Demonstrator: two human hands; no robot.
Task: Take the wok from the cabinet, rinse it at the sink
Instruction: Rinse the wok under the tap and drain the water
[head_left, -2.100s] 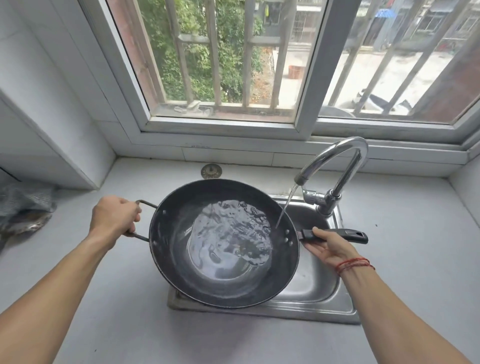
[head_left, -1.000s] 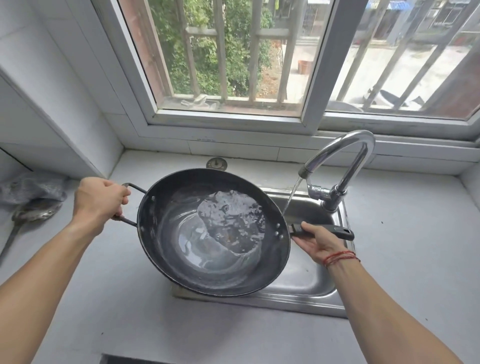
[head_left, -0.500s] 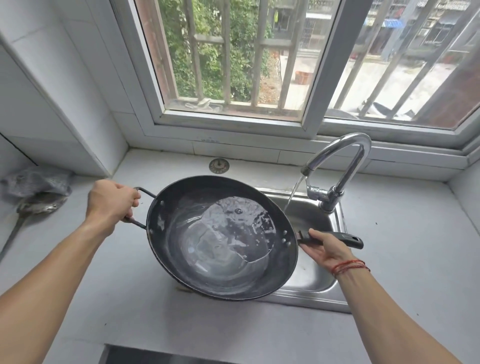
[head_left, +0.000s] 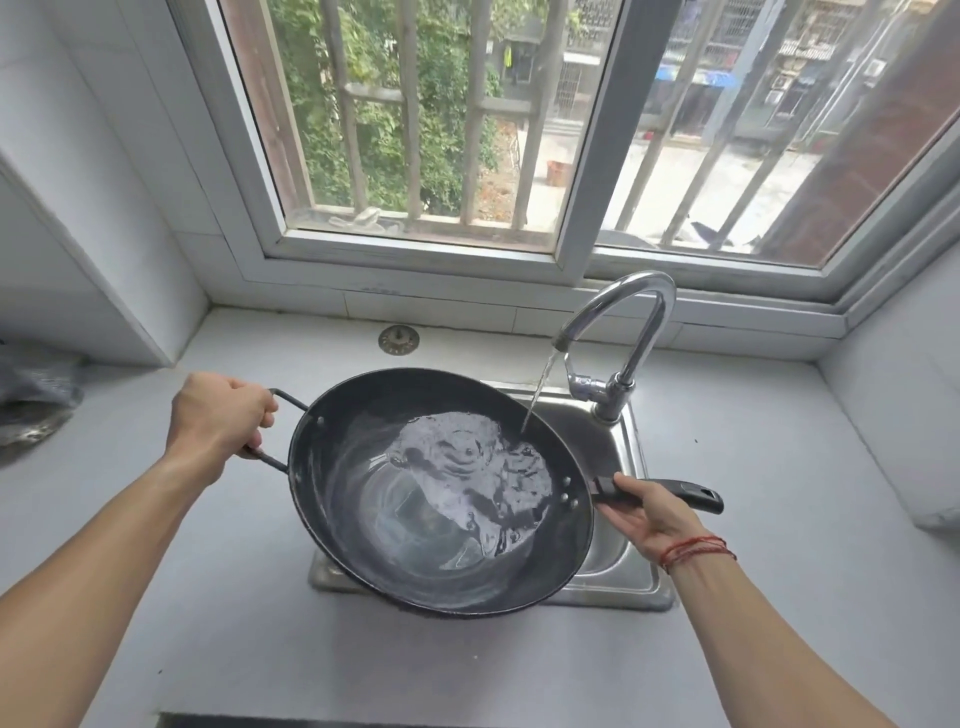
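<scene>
Wok shifted under one stream; left hand, right hand clamped on two handles.

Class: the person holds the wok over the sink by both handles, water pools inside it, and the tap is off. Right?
Wrong on the tap: the head view shows it running into the wok. The rest stands: left hand on loop handle, right hand on long handle, over the sink, water pooled inside.

wok spans sink | faucet back-right | counter right: free
</scene>
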